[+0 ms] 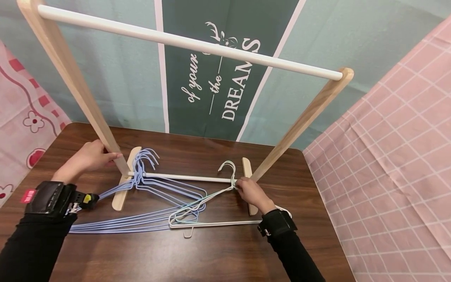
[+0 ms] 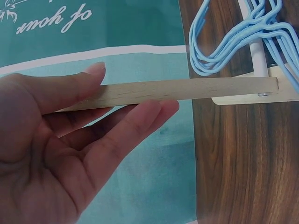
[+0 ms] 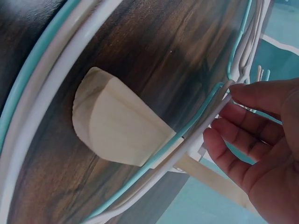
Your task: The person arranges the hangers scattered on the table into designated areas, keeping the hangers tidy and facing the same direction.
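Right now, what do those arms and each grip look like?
Both sleeves are black. The left wrist gear is bulky and black, with a red tag and yellow patch; the right wrist gear is also black. The left grip and right grip are ungloved.

Head view: left ends of blue hangers (image 1: 139,174) hidden under left forearm (image 1: 36,239), lower left; overlapping, count unclear. Pale hangers (image 1: 218,224) partly behind right hand (image 1: 252,192) and wristband (image 1: 276,224). Rack (image 1: 190,43) clipped, upper left. Left wrist view: left hand (image 2: 70,158) cut by left edge.
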Action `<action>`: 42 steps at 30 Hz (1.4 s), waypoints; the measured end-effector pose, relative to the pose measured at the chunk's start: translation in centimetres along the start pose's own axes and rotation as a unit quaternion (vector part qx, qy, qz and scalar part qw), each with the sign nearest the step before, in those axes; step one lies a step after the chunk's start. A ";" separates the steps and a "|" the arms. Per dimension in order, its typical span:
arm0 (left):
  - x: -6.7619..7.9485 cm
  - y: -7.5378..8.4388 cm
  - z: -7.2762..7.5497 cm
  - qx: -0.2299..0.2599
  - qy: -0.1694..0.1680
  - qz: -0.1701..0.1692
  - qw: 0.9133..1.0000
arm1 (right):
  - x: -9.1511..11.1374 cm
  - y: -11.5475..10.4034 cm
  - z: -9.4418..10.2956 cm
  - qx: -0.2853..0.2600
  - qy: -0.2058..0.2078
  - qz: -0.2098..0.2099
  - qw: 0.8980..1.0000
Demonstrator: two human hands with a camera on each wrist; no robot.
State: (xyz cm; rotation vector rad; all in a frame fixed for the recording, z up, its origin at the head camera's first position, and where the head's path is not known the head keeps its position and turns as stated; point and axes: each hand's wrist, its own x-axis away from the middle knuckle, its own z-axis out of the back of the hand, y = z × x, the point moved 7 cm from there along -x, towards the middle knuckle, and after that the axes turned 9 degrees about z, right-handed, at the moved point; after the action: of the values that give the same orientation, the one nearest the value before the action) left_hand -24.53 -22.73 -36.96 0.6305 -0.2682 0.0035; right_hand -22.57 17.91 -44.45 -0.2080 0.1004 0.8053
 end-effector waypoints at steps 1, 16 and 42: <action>0.0 0.0 0.0 0.002 -0.001 -0.002 1.000 | -0.1 -0.1 0.0 0.004 0.001 0.003 1.000; 0.2 0.2 -0.2 0.007 -0.002 -0.004 1.000 | -0.4 0.0 -0.5 0.044 -0.053 -0.030 0.997; 0.0 0.1 -0.1 0.002 -0.012 -0.001 1.000 | -0.4 0.2 1.3 -0.104 -0.111 0.004 0.988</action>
State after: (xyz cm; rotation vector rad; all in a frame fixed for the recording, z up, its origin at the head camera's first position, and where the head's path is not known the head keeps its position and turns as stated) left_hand -24.53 -22.55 -37.01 0.6346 -0.2914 -0.0064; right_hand -22.94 18.05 -43.12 -0.3138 -0.1946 0.8428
